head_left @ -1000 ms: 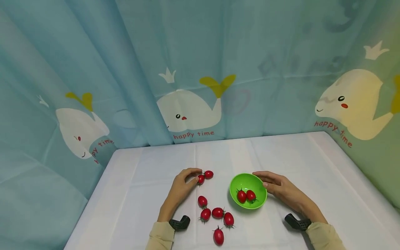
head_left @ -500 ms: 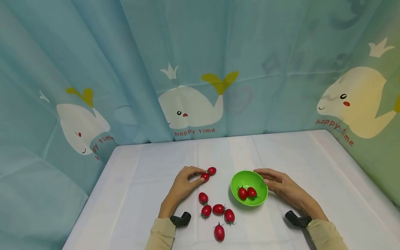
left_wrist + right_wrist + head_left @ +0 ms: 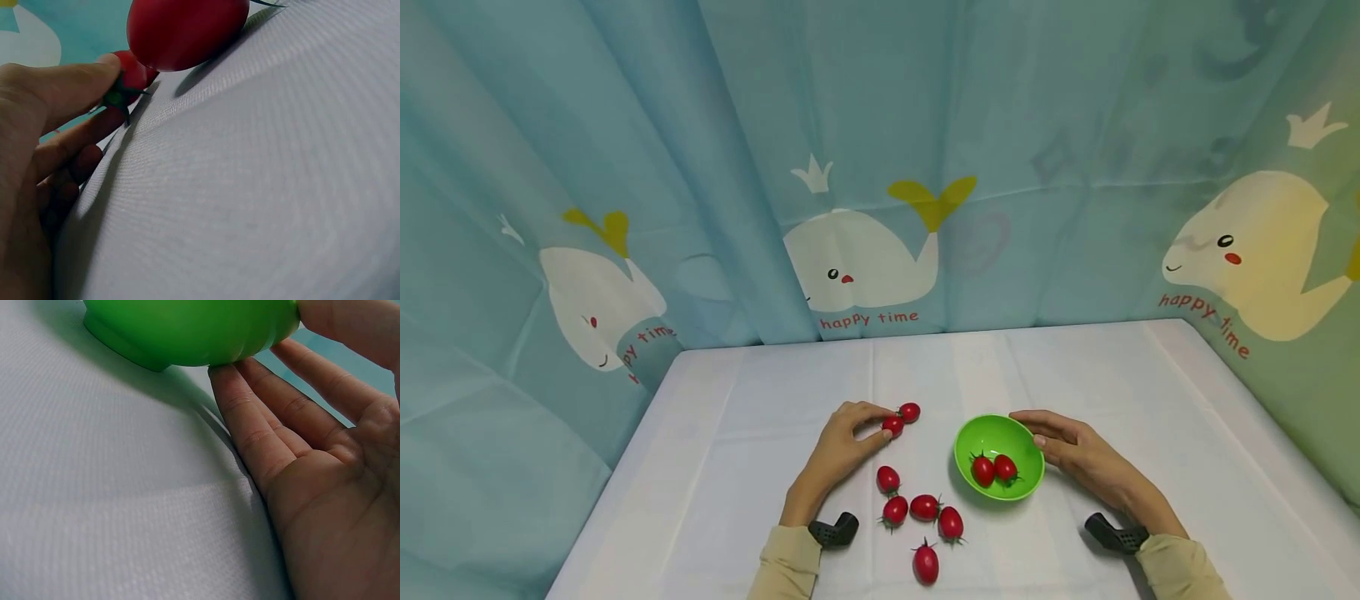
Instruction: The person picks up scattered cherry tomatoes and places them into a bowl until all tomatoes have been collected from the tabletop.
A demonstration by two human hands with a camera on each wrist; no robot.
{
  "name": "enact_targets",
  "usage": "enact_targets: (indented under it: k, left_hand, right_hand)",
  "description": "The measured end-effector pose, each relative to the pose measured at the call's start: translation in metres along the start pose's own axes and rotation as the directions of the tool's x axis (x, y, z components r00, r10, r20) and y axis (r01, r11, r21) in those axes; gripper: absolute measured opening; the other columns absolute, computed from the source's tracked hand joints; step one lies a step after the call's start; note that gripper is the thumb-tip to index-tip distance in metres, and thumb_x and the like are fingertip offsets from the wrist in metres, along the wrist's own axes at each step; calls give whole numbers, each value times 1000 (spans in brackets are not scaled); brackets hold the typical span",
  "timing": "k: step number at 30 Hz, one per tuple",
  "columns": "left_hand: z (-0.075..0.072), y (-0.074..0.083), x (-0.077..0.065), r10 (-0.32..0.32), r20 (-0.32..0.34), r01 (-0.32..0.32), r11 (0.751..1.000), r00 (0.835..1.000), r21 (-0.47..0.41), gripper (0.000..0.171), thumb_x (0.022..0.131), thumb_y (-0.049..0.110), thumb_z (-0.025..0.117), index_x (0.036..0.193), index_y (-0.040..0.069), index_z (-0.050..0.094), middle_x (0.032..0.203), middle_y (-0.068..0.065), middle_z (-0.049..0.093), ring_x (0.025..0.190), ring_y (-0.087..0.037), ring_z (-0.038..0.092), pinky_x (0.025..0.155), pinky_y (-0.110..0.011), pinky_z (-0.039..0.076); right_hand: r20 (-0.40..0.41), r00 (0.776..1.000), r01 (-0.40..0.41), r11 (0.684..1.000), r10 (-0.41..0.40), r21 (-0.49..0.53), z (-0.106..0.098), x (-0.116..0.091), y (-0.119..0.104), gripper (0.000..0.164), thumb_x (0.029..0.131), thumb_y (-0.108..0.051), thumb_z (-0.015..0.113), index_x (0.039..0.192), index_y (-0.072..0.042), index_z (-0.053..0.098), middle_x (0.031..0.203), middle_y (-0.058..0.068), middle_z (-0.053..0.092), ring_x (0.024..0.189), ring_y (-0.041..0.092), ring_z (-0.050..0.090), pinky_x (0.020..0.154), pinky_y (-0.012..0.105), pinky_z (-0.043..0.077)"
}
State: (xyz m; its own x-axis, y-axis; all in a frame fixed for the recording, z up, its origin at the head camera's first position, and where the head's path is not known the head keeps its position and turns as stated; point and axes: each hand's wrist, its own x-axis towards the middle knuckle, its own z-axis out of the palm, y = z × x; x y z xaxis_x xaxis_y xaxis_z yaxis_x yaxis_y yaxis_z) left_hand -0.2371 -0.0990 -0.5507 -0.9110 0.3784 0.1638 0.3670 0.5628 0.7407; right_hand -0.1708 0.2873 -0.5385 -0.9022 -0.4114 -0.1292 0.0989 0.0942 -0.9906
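My left hand (image 3: 837,440) pinches a red cherry tomato (image 3: 892,427) between thumb and fingers, low over the white cloth. Its green stem end (image 3: 117,97) faces the left wrist camera. A second cherry tomato (image 3: 910,412) lies right behind it. On the right, a green bowl (image 3: 988,432) stands on the table with two cherry tomatoes (image 3: 982,471) inside. My right hand (image 3: 1086,457) rests against the bowl's right side, its fairly straight fingers (image 3: 256,434) touching the outer wall and the thumb near the rim.
Several loose cherry tomatoes (image 3: 924,507) lie in front of the hands, left of the bowl, and one more (image 3: 926,564) lies closest to me. The white-covered table (image 3: 752,417) ends at a blue curtain (image 3: 850,125) printed with whales.
My left hand has shifted slightly right with its fingers around the tomato. The right hand stays at the bowl, and the head view has tilted a little.
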Motion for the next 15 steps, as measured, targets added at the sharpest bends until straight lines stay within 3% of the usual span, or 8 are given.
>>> enact_targets:
  k: [6, 9, 15]
  left_hand:
    - [-3, 5, 0, -76, -37, 72, 992, 996, -103, 27, 92, 44, 66, 119, 37, 66, 107, 11, 65, 101, -9, 57, 95, -37, 48]
    - [-6, 9, 1, -87, -58, 77, 985, 995, -157, 28, 93, 39, 66, 120, 33, 65, 108, 9, 68, 102, -10, 60, 96, -36, 48]
    - [-15, 29, 5, -37, -62, 25, 983, 997, -184, 28, 94, 35, 66, 121, 30, 64, 114, 10, 69, 107, -12, 62, 94, -34, 51]
  right_hand:
    - [5, 1000, 8, 1000, -8, 13, 0, 0, 0, 46, 104, -17, 46, 148, -6, 39, 144, -5, 53, 127, -1, 53, 100, 15, 46]
    - [1, 1000, 5, 1000, -5, 5, 1, 0, 0, 46, 104, -17, 45, 148, -6, 39, 143, -6, 53, 127, -1, 54, 100, 16, 46]
    - [-19, 1000, -12, 1000, 12, -20, 2, 0, -1, 46, 104, -20, 46, 148, -9, 40, 143, -7, 53, 127, -2, 53, 101, 14, 45]
